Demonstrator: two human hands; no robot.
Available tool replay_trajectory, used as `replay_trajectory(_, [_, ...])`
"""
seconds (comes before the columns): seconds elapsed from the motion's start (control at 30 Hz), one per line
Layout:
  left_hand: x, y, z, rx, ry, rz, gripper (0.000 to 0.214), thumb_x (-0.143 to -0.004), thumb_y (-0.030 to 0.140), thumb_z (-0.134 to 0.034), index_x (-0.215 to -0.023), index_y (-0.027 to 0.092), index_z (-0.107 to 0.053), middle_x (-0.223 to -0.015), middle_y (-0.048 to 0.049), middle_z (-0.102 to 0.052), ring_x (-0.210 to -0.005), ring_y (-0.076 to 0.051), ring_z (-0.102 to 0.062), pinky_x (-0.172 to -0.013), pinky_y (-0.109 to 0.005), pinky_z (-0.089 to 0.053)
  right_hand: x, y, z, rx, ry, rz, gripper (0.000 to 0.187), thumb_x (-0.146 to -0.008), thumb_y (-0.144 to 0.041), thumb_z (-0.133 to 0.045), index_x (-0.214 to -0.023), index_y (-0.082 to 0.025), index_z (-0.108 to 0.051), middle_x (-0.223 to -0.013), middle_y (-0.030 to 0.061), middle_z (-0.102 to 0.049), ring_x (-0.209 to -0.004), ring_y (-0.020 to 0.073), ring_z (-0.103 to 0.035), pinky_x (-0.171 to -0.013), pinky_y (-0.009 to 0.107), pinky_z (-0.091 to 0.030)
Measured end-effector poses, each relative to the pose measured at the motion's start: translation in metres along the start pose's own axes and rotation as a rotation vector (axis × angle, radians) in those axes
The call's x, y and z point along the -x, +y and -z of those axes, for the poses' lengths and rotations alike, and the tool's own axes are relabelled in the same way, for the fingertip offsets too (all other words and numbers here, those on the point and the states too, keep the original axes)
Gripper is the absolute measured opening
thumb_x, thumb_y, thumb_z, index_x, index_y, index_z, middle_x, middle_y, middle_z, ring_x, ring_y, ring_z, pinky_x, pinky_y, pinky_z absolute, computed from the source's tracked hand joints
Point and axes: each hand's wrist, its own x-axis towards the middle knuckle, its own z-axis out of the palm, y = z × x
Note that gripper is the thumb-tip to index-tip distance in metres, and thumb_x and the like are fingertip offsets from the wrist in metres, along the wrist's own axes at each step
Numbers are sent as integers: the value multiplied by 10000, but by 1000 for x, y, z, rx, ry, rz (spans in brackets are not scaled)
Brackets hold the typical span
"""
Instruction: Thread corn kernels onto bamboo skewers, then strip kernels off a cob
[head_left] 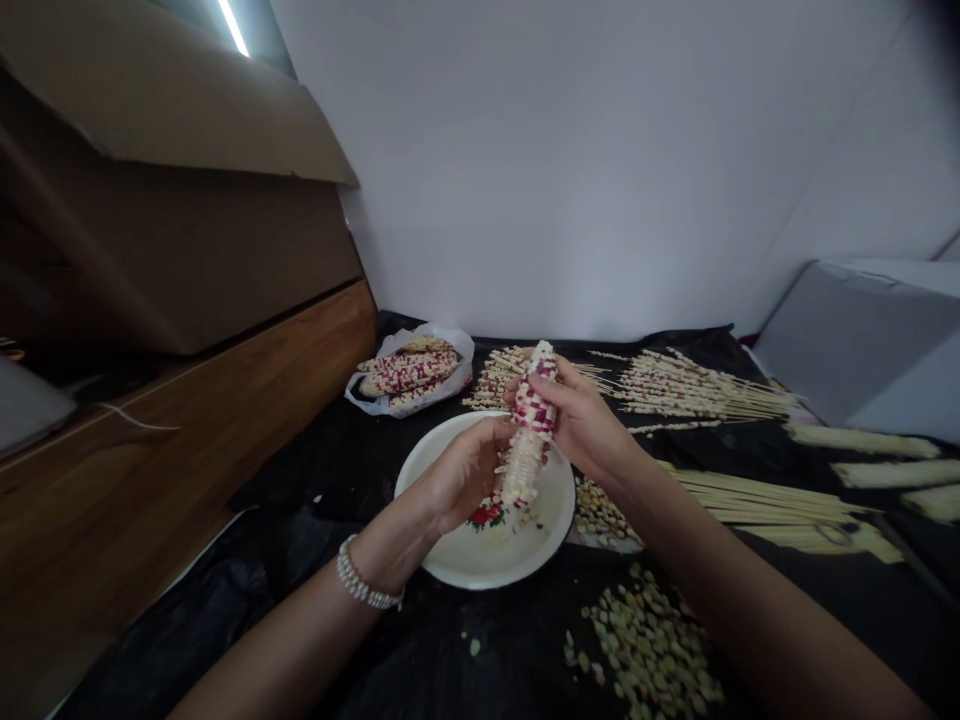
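Observation:
An ear of purple-and-white corn (535, 405) is held upright, slightly tilted, over a white basin (442, 562). Its lower half is bare of kernels. My right hand (581, 410) is closed round the upper part, thumb across the front. From the left, my left hand (469, 470) presses its curled fingers and thumb against the cob's side, near the line between kernels and bare cob; its fingertips are partly hidden. Loose kernels and a red flower print (487, 514) show inside the basin.
Back left, a plastic bag (463, 350) holds more corn ears. Kernel-threaded skewers (675, 385) lie back right, with bare sticks (772, 505) and stripped cobs (885, 474) nearer. Loose kernels (649, 640) lie in front on black sheeting (315, 560). A cardboard box (247, 250) stands left.

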Motion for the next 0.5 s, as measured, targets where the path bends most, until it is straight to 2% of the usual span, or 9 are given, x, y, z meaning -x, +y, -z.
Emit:
replay_trajectory(0.13, [-3,-6,1,-67,87,-67,196,-701,221,-554,-876,182,-632,-777,-32,-630,-732,-173,-562,-671,-304,-414,2,2,-2,15,-9,-12,332,-775,-342,-679,-1057,-274,-518,-871,13,-635,-770,188,-614,-658,340,-489])
replay_trajectory(0.27, [-3,-4,2,-9,42,-32,306,-635,156,-532,-922,173,-637,-802,-38,-644,-733,-177,-575,-658,-303,-422,1,0,0,7,-6,-24,343,-773,-347,-678,-1066,-272,-516,-871,13,-640,-793,196,-616,-661,344,-491])
replay_trajectory(0.37, [-2,0,1,83,7,15,272,-715,230,-531,-957,165,-636,-829,-53,-651,-782,-197,-590,-674,-315,-435,0,-3,1,-50,-9,-26,362,-773,-323,-670,-1088,-264,-504,-852,11,-646,-831,203,-629,-701,355,-497])
replay_trajectory(0.5, [-2,-1,-1,93,28,21,220,-778,285,-547,-943,168,-633,-840,-48,-650,-811,-189,-590,-698,-303,-434,0,-3,0,-48,22,-20,386,-750,-313,-687,-1083,-258,-499,-849,10,-647,-846,204,-635,-735,358,-497])
